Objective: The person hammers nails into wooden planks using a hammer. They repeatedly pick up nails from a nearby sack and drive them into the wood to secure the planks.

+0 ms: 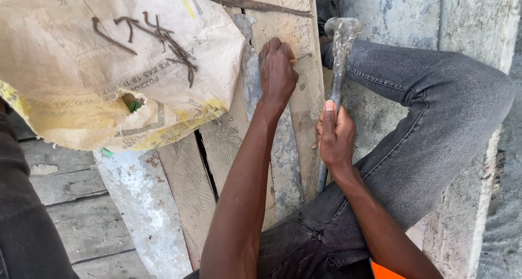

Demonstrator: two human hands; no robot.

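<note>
My left hand (277, 72) rests on a weathered wooden plank (296, 102) and pinches a thin nail (302, 56) against it. My right hand (335, 135) is closed around the metal handle of a hammer (341, 45), whose cement-crusted head is raised above the plank's right edge, just right of the nail. My knee in grey jeans (435, 116) lies to the right of the hammer.
A tan woven sack (81, 94) lies at the upper left with several bent rusty nails (163, 39) on top. More cement-stained planks (179, 181) run beneath it. A concrete edge (467, 214) is at the right. A dark rod (244, 2) lies across the planks' far end.
</note>
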